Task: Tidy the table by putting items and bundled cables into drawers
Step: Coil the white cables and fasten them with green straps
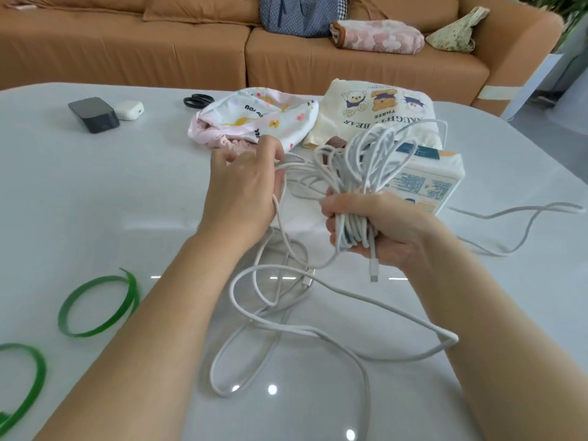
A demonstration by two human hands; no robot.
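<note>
White glossy tabletop (95,192); its far edge runs beyond both grips, in front of an orange sofa (159,52), and curves off at a rounded corner far right. Widest bare surface lies left of the left grip (245,186), reaching to the far-left items. Surface on the near side of the grips is covered by slack cable.

Right grip (366,227): clenched around a coiled bunch of the white cable (375,148). Loops fan up and away above the fist; one connector (374,276) hangs just below it.
Left grip: fingers bent over a single strand, which leaves on the thumb side and drops to the tabletop. The two grips are near each other, not touching.
Loose cable sprawls in tangled loops below and between the grips. One run trails off right of the right grip. A second connector (308,281) lies in the tangle. Cannot tell whether this is one cable or several.

Count:
- green bands, 2: one (95,303) near-left of the left grip, one (28,377) at the lower-left frame edge, partly cut off.
- cloth bags, 2: printed pink pouch (254,119) just beyond the left grip; cream bear bag (381,103) beyond the right.
- tissue pack (426,183), 1, just behind the coil.
- scissors (199,100), 1; black box (94,114), 1; white case (129,109), 1; all far left, the box and case touching.
</note>
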